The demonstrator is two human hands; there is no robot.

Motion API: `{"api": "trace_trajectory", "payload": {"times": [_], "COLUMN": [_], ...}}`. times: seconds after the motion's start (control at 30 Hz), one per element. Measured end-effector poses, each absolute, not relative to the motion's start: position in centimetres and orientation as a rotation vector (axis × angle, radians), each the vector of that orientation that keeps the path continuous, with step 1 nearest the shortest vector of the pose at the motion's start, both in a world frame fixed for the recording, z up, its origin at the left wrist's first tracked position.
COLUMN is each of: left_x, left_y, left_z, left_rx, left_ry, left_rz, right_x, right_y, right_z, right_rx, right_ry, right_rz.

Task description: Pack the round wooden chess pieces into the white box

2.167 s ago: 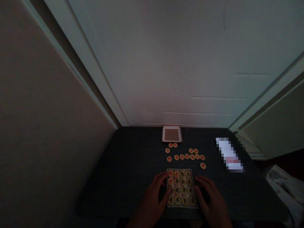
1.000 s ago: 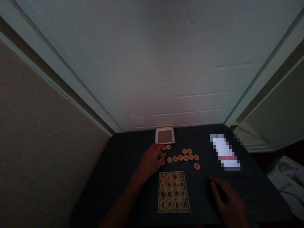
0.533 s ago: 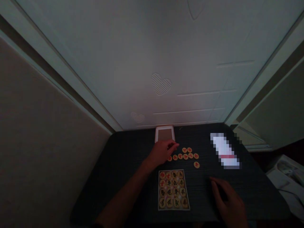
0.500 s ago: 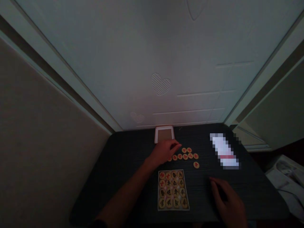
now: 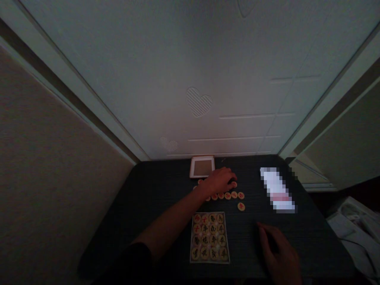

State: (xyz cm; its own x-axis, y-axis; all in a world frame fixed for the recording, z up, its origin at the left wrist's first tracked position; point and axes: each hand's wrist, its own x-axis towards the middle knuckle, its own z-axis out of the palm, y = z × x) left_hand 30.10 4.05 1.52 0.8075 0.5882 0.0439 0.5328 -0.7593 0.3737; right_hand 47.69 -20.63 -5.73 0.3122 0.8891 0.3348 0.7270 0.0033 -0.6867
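Note:
Over the loose xiangqi pieces at the table's far middle, my left hand (image 5: 222, 180) reaches with bent fingers apart. Its thumb and fingers are around a red-marked xiangqi piece (image 5: 234, 185) that lies on the table; the palm hides others. Nearer me runs a row of red-marked round pieces (image 5: 227, 196), and one single piece (image 5: 241, 206) sits below its right end. My right hand (image 5: 279, 251) rests at the right front, fingers curled and thumb against the forefinger, with nothing visible in it. Left of it lies a square box (image 5: 228, 245) filled with black- and red-marked pieces.
A white-rimmed lid or tray (image 5: 192, 168) lies against the wall at the back of the dark table (image 5: 142, 206). A blurred-out bright object (image 5: 277, 190) is at the right. White items (image 5: 350, 225) stand beyond the table's right edge.
My left hand has moved right and opened from a pinch, uncovering pieces at the left of the group. My right hand stays in place. The view has shifted slightly.

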Motion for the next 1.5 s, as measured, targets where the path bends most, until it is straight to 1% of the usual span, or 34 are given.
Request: {"api": "trace_trajectory", "payload": {"times": [0.5, 0.67, 0.8, 0.9, 0.97, 1.03, 1.17, 1.27, 1.4, 1.5], "left_x": [30.9, 30.8, 29.5, 26.8, 24.5, 22.2, 18.7, 16.9, 15.0, 13.7], "left_y": [3.9, 3.6, 2.7, 0.5, -1.8, -4.7, -10.2, -13.1, -15.1, -15.8], "left_z": [0.9, 1.7, 3.4, 4.9, 5.7, 6.2, 5.9, 4.9, 3.7, 2.7], "left_rx": [2.668, 2.640, 2.584, 2.509, 2.322, 2.176, 1.900, 1.786, 1.711, 1.719], "left_ry": [0.878, 0.906, 0.921, 0.925, 0.936, 0.943, 1.037, 1.095, 1.197, 1.253], "left_rz": [0.218, 0.265, 0.347, 0.395, 0.500, 0.535, 0.558, 0.592, 0.601, 0.642], "right_x": [47.9, 47.8, 47.8, 47.5, 46.8, 45.3, 40.4, 36.7, 34.2, 33.8], "right_y": [-20.6, -20.6, -20.5, -20.2, -19.9, -19.5, -18.5, -18.2, -18.4, -18.8], "right_z": [-6.1, -6.3, -6.1, -5.0, -3.8, -2.2, 0.7, 1.6, 1.1, 0.1], "right_rx": [-1.748, -1.753, -1.756, -1.760, -1.771, -1.751, -1.524, -1.390, -1.349, -1.408], "right_ry": [-1.476, -1.468, -1.419, -1.358, -1.294, -1.232, -1.219, -1.291, -1.335, -1.365], "right_rz": [0.226, 0.247, 0.297, 0.378, 0.466, 0.601, 0.966, 1.172, 1.234, 1.151]}}
